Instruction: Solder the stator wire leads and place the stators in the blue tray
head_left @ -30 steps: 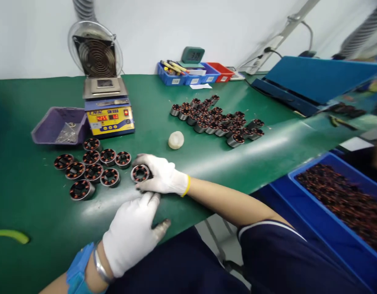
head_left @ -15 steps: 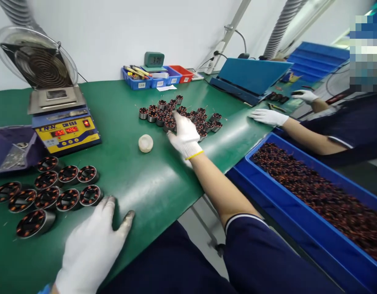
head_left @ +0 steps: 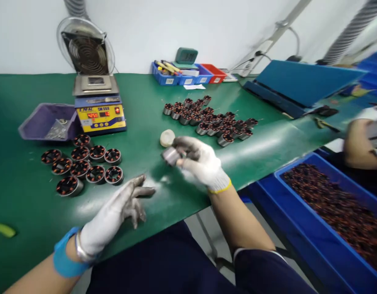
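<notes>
Gripped in the gloved fingers of my right hand (head_left: 200, 161) is a motor stator (head_left: 170, 156), a short metal cylinder blurred by motion. It is held above the green bench, just in front of a round whitish puck (head_left: 167, 138). My left hand (head_left: 119, 208), in a white glove with dirty fingertips, hovers palm inward near the bench edge. Its fingers are apart and hold nothing. Beside it on the left stands a group of stators (head_left: 95, 174) with copper windings facing up. Beyond my right hand is a larger cluster of stators (head_left: 213, 130).
A solder pot (head_left: 101, 118) with lit displays and a fan stands at the back left, beside a purple bin (head_left: 47, 122). Small blue trays (head_left: 166, 79), a clock (head_left: 186, 56) and a blue box (head_left: 311, 85) line the back. At right are a blue crate (head_left: 298, 192) and a co-worker's arm (head_left: 356, 143).
My right hand has come back from the far cluster with a stator in it. My left hand has lifted off the bench beside the near stators. The view has turned left.
</notes>
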A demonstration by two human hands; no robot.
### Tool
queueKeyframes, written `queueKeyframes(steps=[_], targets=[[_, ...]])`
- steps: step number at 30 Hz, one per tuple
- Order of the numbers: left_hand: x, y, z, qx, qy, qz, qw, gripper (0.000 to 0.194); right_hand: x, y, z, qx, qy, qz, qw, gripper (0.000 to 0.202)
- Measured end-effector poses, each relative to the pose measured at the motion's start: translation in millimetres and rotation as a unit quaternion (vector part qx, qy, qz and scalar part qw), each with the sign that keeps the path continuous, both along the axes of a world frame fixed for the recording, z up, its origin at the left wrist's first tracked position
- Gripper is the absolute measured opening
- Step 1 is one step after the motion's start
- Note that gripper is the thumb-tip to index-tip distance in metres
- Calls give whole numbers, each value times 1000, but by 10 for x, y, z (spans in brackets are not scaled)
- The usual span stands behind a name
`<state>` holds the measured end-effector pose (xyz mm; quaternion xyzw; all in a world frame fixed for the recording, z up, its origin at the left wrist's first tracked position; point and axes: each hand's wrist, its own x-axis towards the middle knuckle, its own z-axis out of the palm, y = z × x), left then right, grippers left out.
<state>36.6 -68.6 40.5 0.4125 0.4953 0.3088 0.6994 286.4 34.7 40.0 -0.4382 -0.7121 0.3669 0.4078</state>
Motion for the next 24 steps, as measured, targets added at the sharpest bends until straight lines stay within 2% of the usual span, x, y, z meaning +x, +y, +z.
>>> queueKeyframes(steps=[2, 4, 7, 9, 11, 13, 16, 18, 20, 22, 24], targets=[[-9, 6, -17, -47, -104, -19, 993, 81, -294, -265, -2, -10, 48, 139, 989, 50], [-18, 9, -43, -49, -137, -2, 989, 70, -543, -409, 0, 61, 52, 201, 976, 39], [-26, 11, -59, -4, -154, 75, 985, 55, -724, -428, 47, 209, -14, 175, 962, 31], [-21, 6, -47, 15, -170, 88, 981, 53, -732, -395, 122, 251, -89, 154, 951, 24], [-4, -10, -26, 22, -173, 87, 981, 52, -713, -383, 210, 254, -137, 147, 946, 16], [18, -37, -5, 26, -160, 92, 982, 53, -711, -403, 265, 243, -133, 143, 950, 11], [47, -80, 17, 46, -136, 116, 983, 56, -738, -446, 227, 188, 0, 133, 973, 7], [56, -86, 27, 70, -122, 137, 981, 56, -749, -456, 142, 131, 119, 94, 980, 23], [54, -68, 35, 94, -98, 163, 977, 54, -747, -460, 61, 112, 168, 61, 978, 37], [37, -63, 35, 114, -59, 190, 973, 50, -750, -484, 19, 148, 124, 65, 979, 44], [-8, -126, 14, 116, -12, 201, 973, 44, -783, -544, 25, 196, 56, 61, 977, 34]])
